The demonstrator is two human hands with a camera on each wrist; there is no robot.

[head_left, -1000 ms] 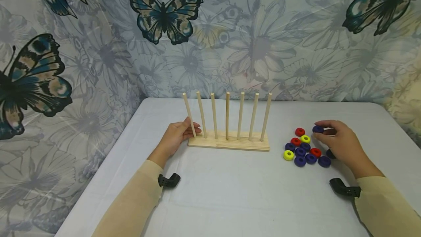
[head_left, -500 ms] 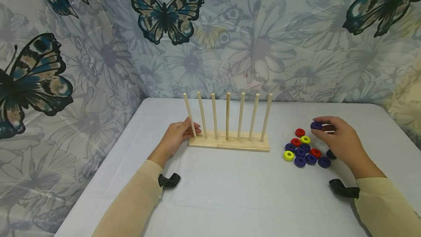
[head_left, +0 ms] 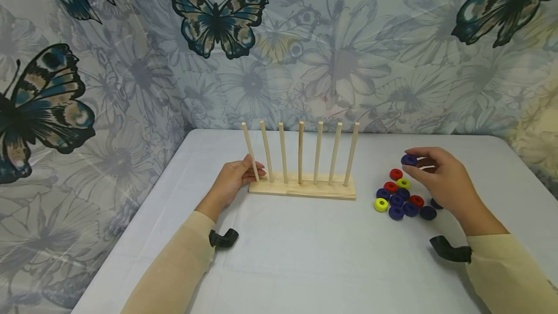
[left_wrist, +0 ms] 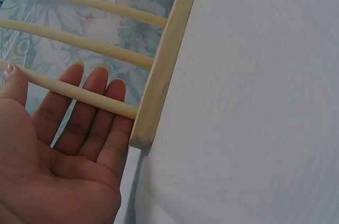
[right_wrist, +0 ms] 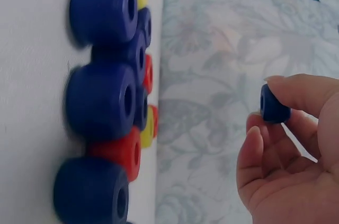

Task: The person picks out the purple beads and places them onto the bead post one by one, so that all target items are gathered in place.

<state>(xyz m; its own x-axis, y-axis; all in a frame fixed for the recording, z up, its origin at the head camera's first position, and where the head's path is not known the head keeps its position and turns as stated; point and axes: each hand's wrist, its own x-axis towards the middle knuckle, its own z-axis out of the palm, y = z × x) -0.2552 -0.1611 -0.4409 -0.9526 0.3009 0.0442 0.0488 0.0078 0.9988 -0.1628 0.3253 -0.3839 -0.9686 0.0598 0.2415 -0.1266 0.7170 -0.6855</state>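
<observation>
On the table stands a wooden rack (head_left: 305, 188) with several upright pegs along its base. My left hand (head_left: 233, 182) rests at its left end, the nearly straight fingers passing behind the outermost peg (left_wrist: 90, 97). The thumb tip overlaps that peg in the left wrist view. My right hand (head_left: 446, 183) pinches a blue bead (head_left: 409, 160) between thumb and fingers, raised above the tabletop. In the right wrist view, the hole of this bead (right_wrist: 275, 105) faces left. Several blue beads (head_left: 395, 212), red beads (head_left: 416, 201) and yellow beads (head_left: 380, 204) lie clustered beside this hand.
A white cloth covers the table (head_left: 305, 256). Behind it hangs a grey-blue backdrop (head_left: 340, 62) with butterflies and flowers. One dark bead (head_left: 436, 204) at the cluster's right edge is partly hidden by my right hand. Black wrist devices (head_left: 224, 238) sit at both cuffs.
My right hand has risen and moved left with the blue bead, away from the cluster and slightly toward the rack. The left hand and the rack hold their places.
</observation>
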